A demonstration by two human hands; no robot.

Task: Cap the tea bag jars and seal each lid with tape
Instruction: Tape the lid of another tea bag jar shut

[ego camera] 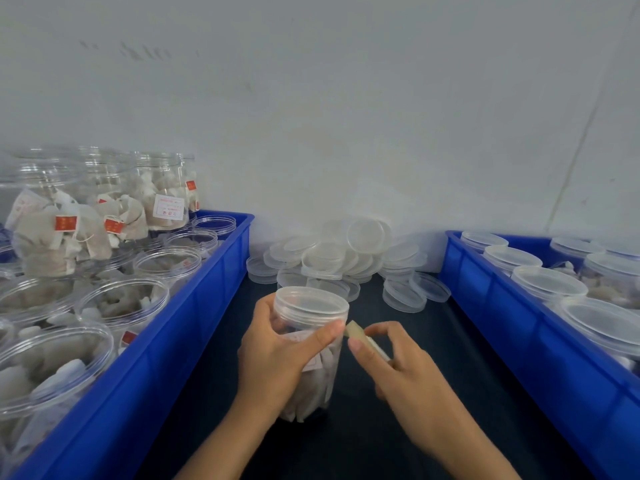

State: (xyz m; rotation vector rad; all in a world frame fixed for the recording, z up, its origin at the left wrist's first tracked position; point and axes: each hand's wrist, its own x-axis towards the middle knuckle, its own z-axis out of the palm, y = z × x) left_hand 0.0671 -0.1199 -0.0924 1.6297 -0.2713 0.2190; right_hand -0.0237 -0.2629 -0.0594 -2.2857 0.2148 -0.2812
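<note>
Left fingers (pixel 266 320) gripping capped jar (pixel 311 341), right fingers (pixel 360 344) pinching tape strip (pixel 356 332), tape roll mostly hidden

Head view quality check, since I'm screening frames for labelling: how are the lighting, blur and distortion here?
Head view: lighting is soft and even, with no hard shadows; wide-angle distortion bows the blue bins outward; the whole frame is slightly soft, and the clear lids at the back blend into the pale wall. The capped jar, left hand and right hand read clearly enough.
</note>
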